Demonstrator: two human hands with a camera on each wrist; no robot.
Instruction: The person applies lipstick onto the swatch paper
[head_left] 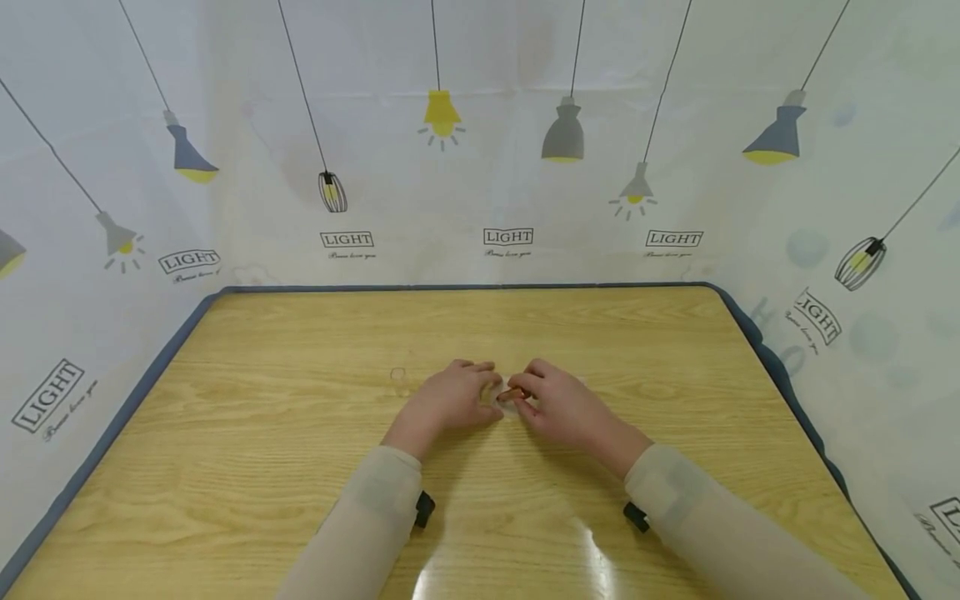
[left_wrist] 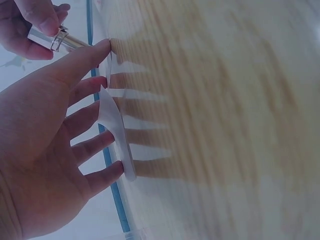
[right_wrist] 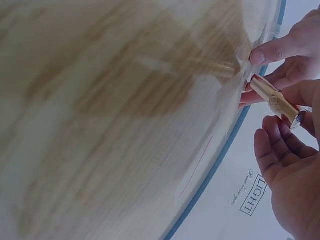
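My right hand (head_left: 562,404) pinches a slim gold lipstick (right_wrist: 277,102) between thumb and fingers, tilted just over the table. Its reddish end points toward my left hand (head_left: 456,396). That left hand lies palm-down over the wood with its fingers spread and nearly straight. In the left wrist view its fingertips rest at a thin white sheet (left_wrist: 115,119), like paper or tissue, which curls up along one edge. The lipstick's tip is close over the sheet, between the two hands.
A faint, clear-looking outline of a small thing (head_left: 398,377) shows left of my left hand. The wooden table (head_left: 262,467) has a blue-grey edging (head_left: 480,288). Pale fabric walls (head_left: 420,200) printed with lamps stand round its back and sides.
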